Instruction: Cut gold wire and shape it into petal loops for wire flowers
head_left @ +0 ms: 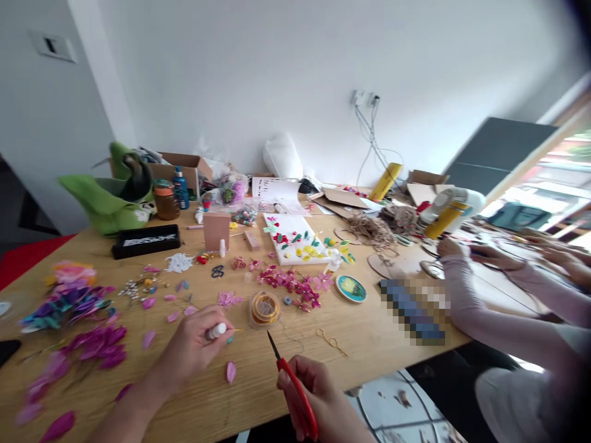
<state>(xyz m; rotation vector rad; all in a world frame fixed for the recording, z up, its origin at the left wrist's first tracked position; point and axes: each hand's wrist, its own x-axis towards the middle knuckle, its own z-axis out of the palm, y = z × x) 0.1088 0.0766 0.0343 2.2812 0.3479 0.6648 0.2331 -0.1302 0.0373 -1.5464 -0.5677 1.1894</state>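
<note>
My left hand (pixel 191 347) is closed around a small white tube (pixel 216 331), its tip pointing right over the wooden table (pixel 369 332). My right hand (pixel 318 391) grips red-handled scissors (pixel 295 384), whose dark blades point up and left. A pink petal (pixel 231 371) lies between my hands. A spool of gold wire (pixel 265 307) stands just beyond them, and a bent piece of gold wire (pixel 330 340) lies to its right.
Pink and purple petals and flowers (pixel 92 341) are scattered at the left. A white canvas with coloured flowers (pixel 295 239), a round blue dish (pixel 351 288), boxes, jars and twine crowd the far side. Another person's arms (pixel 489 289) work at the right.
</note>
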